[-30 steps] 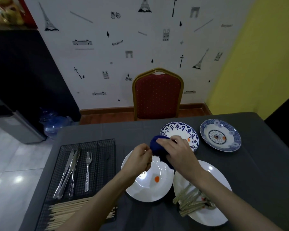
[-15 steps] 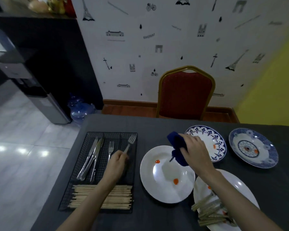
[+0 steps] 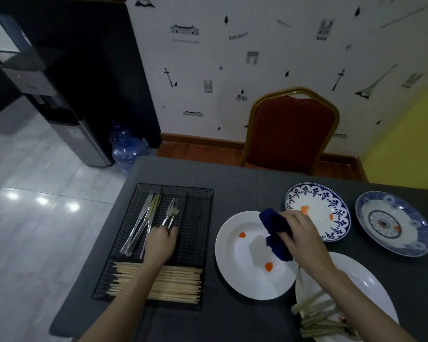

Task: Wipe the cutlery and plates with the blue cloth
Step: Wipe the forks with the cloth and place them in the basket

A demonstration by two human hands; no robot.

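My right hand [image 3: 300,234] grips the bunched blue cloth [image 3: 277,232] above a white plate [image 3: 242,275] that carries orange smears. My left hand [image 3: 161,243] is down in the black wire cutlery tray [image 3: 198,243], fingers closed on the handles of two forks [image 3: 171,213] lying in the middle compartment. Knives [image 3: 143,218] lie in the tray's left compartment. A blue-patterned plate [image 3: 318,209] with orange spots sits behind my right hand, and a second blue plate [image 3: 393,223] lies to its right. A white plate [image 3: 371,287] at the lower right holds several dirty chopsticks [image 3: 319,317].
Clean chopsticks [image 3: 173,282] fill the tray's front section. The dark grey table [image 3: 232,178] ends close to the tray's left side. A red chair [image 3: 290,132] stands at the far edge. A water bottle [image 3: 126,149] and dispenser [image 3: 67,114] stand on the floor to the left.
My left hand left the cloth, carried a fork to the tray and lowered it beside the other fork. My right hand kept the cloth over the white plate. The view swung left.
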